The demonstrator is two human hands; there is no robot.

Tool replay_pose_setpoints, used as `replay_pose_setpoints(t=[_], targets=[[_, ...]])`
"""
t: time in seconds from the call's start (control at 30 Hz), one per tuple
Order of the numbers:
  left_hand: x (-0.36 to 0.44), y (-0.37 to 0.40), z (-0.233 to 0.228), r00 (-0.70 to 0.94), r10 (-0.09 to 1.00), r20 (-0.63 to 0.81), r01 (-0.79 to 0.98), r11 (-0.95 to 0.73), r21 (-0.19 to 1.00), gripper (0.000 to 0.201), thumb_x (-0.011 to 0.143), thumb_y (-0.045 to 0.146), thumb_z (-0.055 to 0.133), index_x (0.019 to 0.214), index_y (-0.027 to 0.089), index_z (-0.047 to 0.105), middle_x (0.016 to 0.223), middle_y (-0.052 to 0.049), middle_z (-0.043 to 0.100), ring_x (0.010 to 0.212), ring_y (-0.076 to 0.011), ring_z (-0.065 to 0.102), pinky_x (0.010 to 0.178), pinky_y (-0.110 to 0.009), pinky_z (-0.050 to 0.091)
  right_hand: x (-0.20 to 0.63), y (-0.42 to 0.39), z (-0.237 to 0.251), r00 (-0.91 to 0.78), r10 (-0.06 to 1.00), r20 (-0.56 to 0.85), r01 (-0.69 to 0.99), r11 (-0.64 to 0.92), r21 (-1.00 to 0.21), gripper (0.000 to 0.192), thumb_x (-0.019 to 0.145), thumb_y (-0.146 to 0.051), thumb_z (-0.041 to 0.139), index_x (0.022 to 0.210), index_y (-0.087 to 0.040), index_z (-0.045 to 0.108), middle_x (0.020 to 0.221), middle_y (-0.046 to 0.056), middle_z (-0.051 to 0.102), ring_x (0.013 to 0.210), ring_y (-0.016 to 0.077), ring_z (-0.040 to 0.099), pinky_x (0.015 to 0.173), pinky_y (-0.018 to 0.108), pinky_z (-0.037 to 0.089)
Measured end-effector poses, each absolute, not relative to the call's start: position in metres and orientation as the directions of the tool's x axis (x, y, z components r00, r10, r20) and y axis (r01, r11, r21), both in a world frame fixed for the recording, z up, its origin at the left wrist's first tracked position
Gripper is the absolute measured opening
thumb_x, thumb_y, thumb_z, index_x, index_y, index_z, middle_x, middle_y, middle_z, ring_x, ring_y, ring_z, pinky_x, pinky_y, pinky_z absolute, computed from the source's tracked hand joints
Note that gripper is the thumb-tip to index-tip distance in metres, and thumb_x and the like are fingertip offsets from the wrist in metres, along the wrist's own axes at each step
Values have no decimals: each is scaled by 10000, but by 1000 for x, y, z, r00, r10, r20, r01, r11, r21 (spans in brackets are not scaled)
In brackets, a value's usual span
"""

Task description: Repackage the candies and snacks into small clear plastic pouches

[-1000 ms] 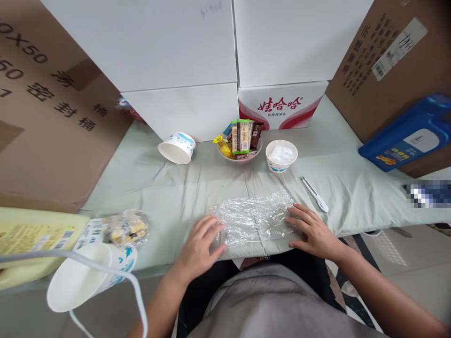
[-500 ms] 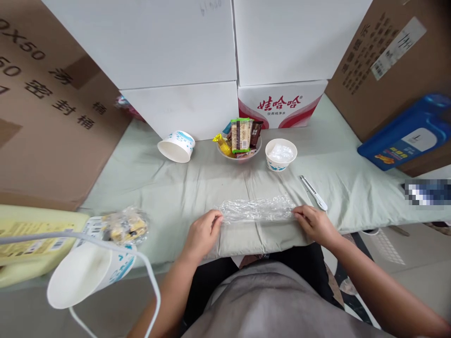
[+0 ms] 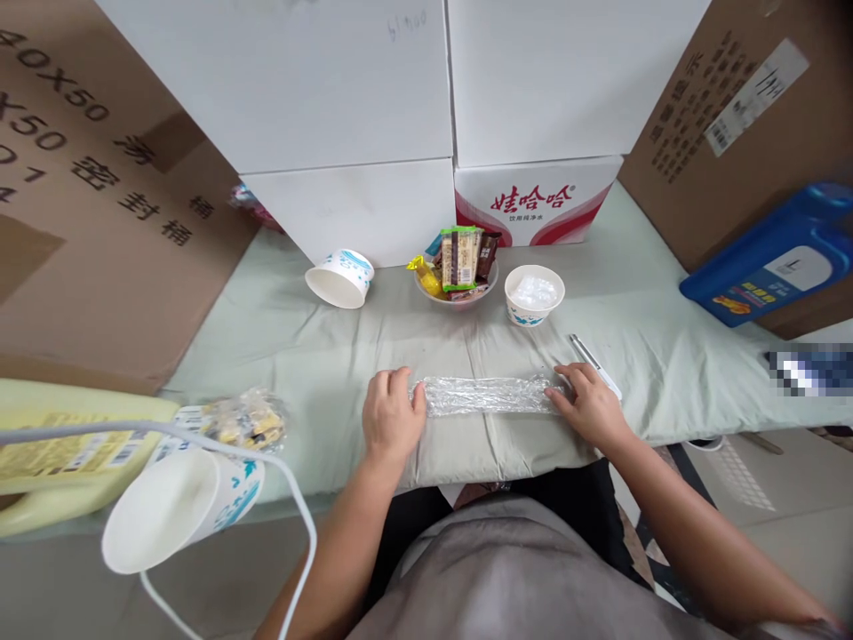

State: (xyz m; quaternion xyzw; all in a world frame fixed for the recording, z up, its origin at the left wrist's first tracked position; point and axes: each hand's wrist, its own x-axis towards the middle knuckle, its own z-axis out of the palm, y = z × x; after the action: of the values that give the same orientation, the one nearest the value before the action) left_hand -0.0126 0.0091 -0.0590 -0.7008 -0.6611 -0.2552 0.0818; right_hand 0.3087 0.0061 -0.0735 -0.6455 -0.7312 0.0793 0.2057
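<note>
A crinkled strip of clear plastic film point(image 3: 490, 396) lies stretched sideways on the green cloth in front of me. My left hand point(image 3: 394, 416) rests at its left end, fingers apart and the thumb at the film's edge. At the right end is my right hand point(image 3: 590, 404), also open, its thumb and fingers spread over the edge of the strip. Just beyond that hand lies a white utility knife point(image 3: 595, 363), partly covered by the fingers. A paper bowl point(image 3: 535, 294) holding crumpled clear plastic stands behind the film.
Wrapped snacks fill a clear bowl point(image 3: 457, 305) at the back. One paper bowl point(image 3: 341, 278) lies tipped; another point(image 3: 179, 511) is at front left beside a white cable point(image 3: 293, 498) and a yellow jug point(image 3: 73, 453). White boxes point(image 3: 346, 209) stand behind, a blue bottle point(image 3: 766, 258) at right.
Both hands have gone from pinching the film's ends to open, spread fingers. The strip now lies flatter and looks narrower. The view has shifted slightly.
</note>
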Motion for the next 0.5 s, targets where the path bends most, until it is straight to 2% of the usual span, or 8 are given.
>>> replay_pose_setpoints(t=[0.07,0.13,0.2,0.27,0.33,0.4,0.47,0.5], targets=[[5,1,-53,118,877,466,935,-256,244,226,924,262,487,1054,142,626,963,-113,629,917,-244,599,778,-350,500,308,6,-73,-150,965,215,893,225,-389,328,868,-438,552,1081,-198,621,1130,127,599,1044,284,584,870,420,496],[27,-9,-52,277,878,391,881,-394,260,251,932,271,487,1109,156,623,1015,-107,639,929,-235,594,793,-353,503,304,4,-71,-199,960,196,870,265,-416,214,852,-392,554,929,-206,627,1097,129,610,1060,297,557,922,452,463],[48,-20,-57,379,883,278,858,-448,252,344,911,327,544,1215,173,591,1141,-118,628,1006,-271,576,840,-410,494,299,0,-66,-196,971,141,839,240,-489,148,837,-352,541,807,-213,580,1021,115,631,994,284,570,890,449,463],[62,-30,-65,416,888,197,856,-455,246,473,884,395,591,1304,183,541,1294,-138,574,1146,-327,524,909,-484,461,295,-6,-58,-147,989,16,786,127,-605,145,829,-356,533,777,-220,528,859,72,636,825,236,595,772,400,483],[68,-38,-73,455,877,154,836,-480,267,552,877,439,597,1357,188,494,1412,-148,495,1277,-357,440,983,-536,406,293,-13,-47,-120,980,-161,672,-39,-739,175,831,-395,538,841,-223,509,683,1,579,640,181,570,625,331,465],[65,-42,-78,539,832,130,776,-551,307,552,895,438,572,1387,213,460,1473,-128,443,1364,-341,364,1055,-557,337,291,-18,-36,-177,939,-295,498,-172,-850,281,836,-434,562,1008,-218,512,620,-47,532,577,154,559,567,289,442],[59,-43,-80,638,761,120,689,-634,351,521,919,397,542,1407,257,426,1518,-88,395,1415,-298,310,1119,-554,262,288,-19,-25,-292,895,-337,332,-235,-913,435,837,-454,597,1184,-216,485,636,-57,538,592,139,570,569,268,443],[55,-43,-80,671,732,121,653,-660,373,522,924,372,532,1419,267,404,1533,-80,373,1427,-280,299,1142,-546,230,285,-17,-20,-349,873,-340,278,-250,-927,463,836,-464,611,1209,-215,495,653,-51,550,597,130,568,570,259,442]])
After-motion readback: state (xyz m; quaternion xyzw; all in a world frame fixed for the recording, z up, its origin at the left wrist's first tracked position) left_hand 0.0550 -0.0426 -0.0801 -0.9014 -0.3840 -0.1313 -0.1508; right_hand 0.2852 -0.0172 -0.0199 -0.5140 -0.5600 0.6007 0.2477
